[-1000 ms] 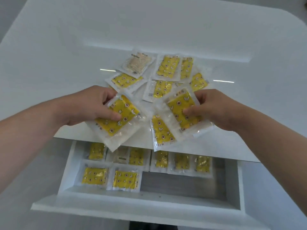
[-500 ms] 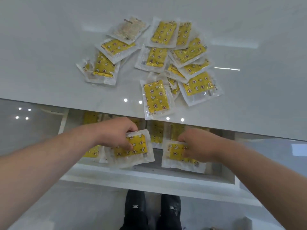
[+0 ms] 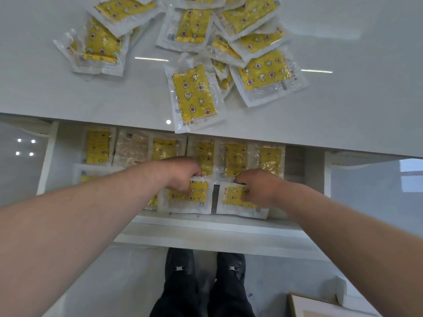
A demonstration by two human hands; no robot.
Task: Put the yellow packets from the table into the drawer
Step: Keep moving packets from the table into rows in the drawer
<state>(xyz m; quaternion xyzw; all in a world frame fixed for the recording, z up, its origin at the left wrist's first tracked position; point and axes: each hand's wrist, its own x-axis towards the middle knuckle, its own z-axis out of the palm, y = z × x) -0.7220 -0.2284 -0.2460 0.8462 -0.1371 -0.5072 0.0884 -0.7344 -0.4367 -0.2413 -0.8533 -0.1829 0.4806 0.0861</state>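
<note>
A white drawer (image 3: 49, 156) is seen pulled out below the near edge of a white table (image 3: 343, 124). At the 10 o'clock position of the view, a yellow packet with a clear border (image 3: 100, 45) lies on the table, apart from the main heap. Inside the drawer, a back row of packets (image 3: 235, 160) is laid side by side, partly shaded by the table edge. The left hand (image 3: 180, 173) is held palm down over the front row of the drawer, and its fingertips (image 3: 191, 191) are pressed onto the left front packet (image 3: 194, 197); whether that packet is pinched or only pressed flat cannot be told. At 12 o'clock from this hand, a single packet (image 3: 194, 94) lies at the table edge, with its lower corner projecting slightly past it. The main heap of overlapping packets (image 3: 251, 30) is spread across the top of the view, at 12 to 1 o'clock. A narrow gap is left between the left front packet and the right front packet (image 3: 233, 199). The right hand (image 3: 258, 187) rests on the right front packet with curled fingers over its right half; a firm grasp cannot be confirmed. At 6 o'clock, two dark shoes (image 3: 231, 268) are seen on the floor below the drawer front.
</note>
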